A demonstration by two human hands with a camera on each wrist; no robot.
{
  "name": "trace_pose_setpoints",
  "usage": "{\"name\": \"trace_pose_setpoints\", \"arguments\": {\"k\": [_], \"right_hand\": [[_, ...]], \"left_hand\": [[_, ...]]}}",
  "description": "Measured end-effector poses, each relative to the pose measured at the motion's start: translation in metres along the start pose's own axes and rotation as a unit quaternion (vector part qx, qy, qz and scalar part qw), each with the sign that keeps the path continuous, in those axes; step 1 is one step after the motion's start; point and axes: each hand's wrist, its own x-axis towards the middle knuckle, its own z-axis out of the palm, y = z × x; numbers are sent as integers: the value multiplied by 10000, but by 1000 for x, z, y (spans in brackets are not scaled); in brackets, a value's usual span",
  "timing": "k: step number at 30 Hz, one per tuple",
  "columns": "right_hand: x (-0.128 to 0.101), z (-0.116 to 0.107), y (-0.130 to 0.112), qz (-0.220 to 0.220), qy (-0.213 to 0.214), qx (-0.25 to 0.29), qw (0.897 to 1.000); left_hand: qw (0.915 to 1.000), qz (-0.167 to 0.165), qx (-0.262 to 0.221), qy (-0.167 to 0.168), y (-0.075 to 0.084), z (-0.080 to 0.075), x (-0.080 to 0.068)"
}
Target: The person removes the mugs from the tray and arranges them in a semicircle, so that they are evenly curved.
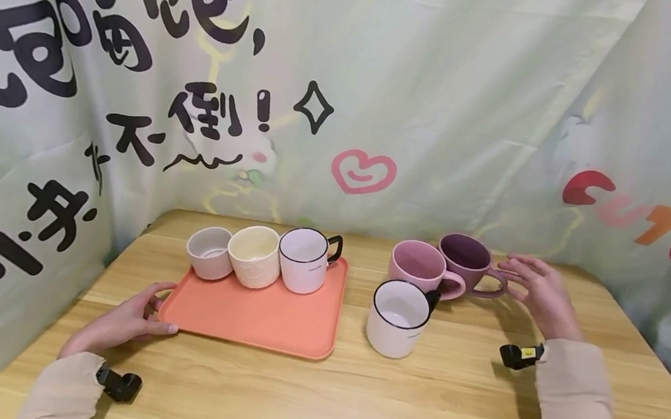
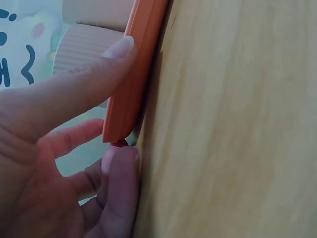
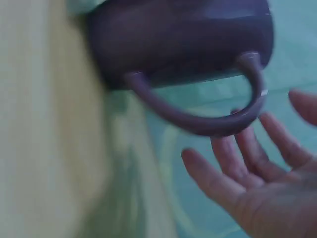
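Note:
At the left, my left hand [image 1: 129,319] holds the corner of an orange tray [image 1: 260,319]. In the left wrist view its thumb [image 2: 119,49] lies along the tray's side, with the other fingers bent around the corner. A grey cup [image 1: 211,266], a cream cup [image 1: 254,269] and a white black-rimmed mug [image 1: 301,273] stand in a row along the tray's back. On the right, my right hand [image 1: 543,297] has its fingers spread beside the handle of a dark purple mug [image 1: 469,268]. Its fingertips [image 3: 190,157] are right by that handle in the right wrist view.
Right of the tray, a pink mug [image 1: 417,270] stands close against the dark purple one. Another white black-rimmed mug [image 1: 393,331] is just in front of them. A printed curtain [image 1: 440,112] hangs behind the wooden table [image 1: 402,408].

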Motion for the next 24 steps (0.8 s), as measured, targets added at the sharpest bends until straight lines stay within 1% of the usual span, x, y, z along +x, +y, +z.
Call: {"name": "trace_pose_setpoints", "arguments": {"k": [2, 3, 5, 8, 11, 12, 14, 17, 20, 24], "right_hand": [[3, 4, -10, -89, 169, -32, 9998], [6, 7, -16, -114, 215, -19, 9997], [11, 15, -28, -222, 261, -161, 9993], [20, 30, -45, -286, 241, -492, 9981], [30, 47, -56, -311, 210, -948, 9948], [33, 53, -59, -323, 203, -1073, 9935], [38, 64, -63, -394, 170, -1157, 9923], [43, 79, -65, -521, 101, -1141, 9921], [49, 92, -67, -501, -34, -1125, 9924], [57, 108, -68, -303, -230, -1608, 9863]], "left_hand": [[10000, -1, 5, -1, 0, 0, 0], [10000, -22, -10, 0, 0, 0, -1], [10000, -51, -40, 5, -1, 0, -1], [9999, -98, -81, 3, 0, 0, 0], [9999, -78, -82, 3, 0, 1, 1], [9999, -70, -95, -2, 0, 1, 1], [10000, -23, -91, -6, 0, 1, 1], [10000, 8, -49, -8, 0, 2, 2], [10000, -30, -42, -11, 0, 2, 2], [10000, -63, -46, -7, 1, 2, 2]]}}
